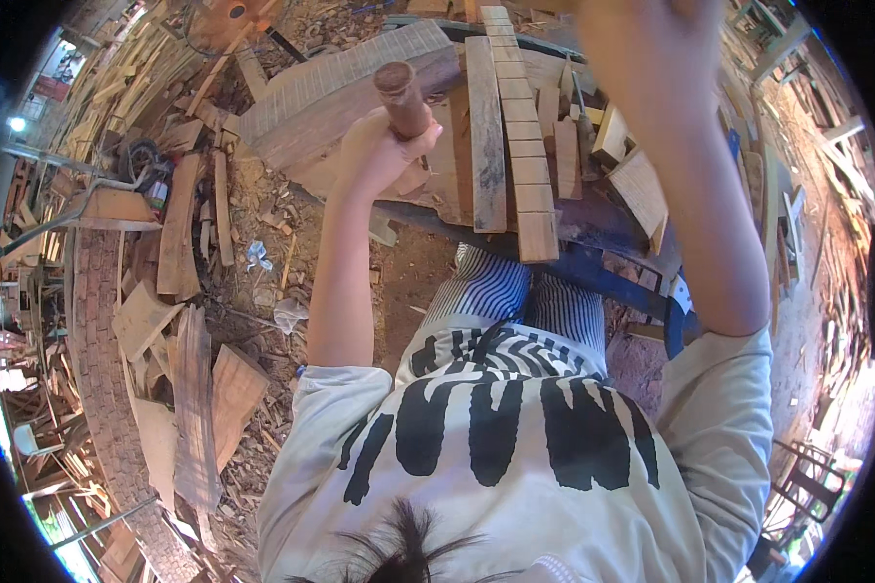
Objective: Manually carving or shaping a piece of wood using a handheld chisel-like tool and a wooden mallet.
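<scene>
My left hand (384,146) is closed round an upright round wooden handle (401,92) over the cluttered workbench; what lies below the handle is hidden by my hand. My right hand (648,44) is raised at the top edge, blurred, its fingers mostly out of frame. Between my hands lie a long strip of wood scored crosswise into blocks (525,165) and a narrower weathered plank (486,146). Beside them are short wooden pieces (566,155), a thin tool with a wooden handle (583,136) and a pale block (637,189).
A large wooden slab (321,78) lies at the back left of the bench. Offcuts (204,428), shavings and scrap cover the ground at the left, beside a brick strip (97,340). A dark metal bar (612,291) runs under the bench. More lumber (826,146) lines the right side.
</scene>
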Available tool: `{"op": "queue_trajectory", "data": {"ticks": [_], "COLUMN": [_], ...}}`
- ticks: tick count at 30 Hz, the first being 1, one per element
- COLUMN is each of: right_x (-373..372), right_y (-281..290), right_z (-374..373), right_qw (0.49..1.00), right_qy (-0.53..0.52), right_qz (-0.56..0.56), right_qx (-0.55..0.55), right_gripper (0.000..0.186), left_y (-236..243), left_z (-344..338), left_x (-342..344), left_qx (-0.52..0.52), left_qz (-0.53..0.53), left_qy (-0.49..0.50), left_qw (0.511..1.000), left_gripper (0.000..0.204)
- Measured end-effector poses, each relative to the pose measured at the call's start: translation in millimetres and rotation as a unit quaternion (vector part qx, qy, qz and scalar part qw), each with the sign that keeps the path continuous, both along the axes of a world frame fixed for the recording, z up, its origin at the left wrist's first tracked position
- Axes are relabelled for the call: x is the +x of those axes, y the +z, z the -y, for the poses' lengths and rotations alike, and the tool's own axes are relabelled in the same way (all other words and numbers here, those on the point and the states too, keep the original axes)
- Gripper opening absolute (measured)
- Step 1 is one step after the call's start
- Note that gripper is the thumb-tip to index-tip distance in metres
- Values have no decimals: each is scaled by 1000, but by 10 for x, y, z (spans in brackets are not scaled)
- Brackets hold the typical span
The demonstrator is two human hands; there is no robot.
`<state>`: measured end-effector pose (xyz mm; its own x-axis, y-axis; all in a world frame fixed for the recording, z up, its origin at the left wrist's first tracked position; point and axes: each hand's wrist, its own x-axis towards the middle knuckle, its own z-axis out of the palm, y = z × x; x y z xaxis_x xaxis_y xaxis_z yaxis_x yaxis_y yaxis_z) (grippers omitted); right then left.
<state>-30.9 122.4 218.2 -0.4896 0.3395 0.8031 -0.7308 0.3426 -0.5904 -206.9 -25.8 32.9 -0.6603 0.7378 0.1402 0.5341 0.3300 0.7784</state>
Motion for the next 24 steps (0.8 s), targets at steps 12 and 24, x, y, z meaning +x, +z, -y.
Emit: {"op": "queue_trajectory", "data": {"ticks": [12,24], "right_x": [93,26], "right_y": [258,234], "right_z": [197,155], "right_qw": [879,888], "right_qy": [-119,-178], "right_qz": [188,160], "right_qx": [421,393], "right_gripper": [33,35], "left_y": [-151,-35], "left_z": [-7,35], "left_x": [-97,-10], "left_qx": [31,-11], "left_qz": [-66,-116], "left_qy": [4,13], "left_qw": [997,993], "left_gripper": [37,41]}}
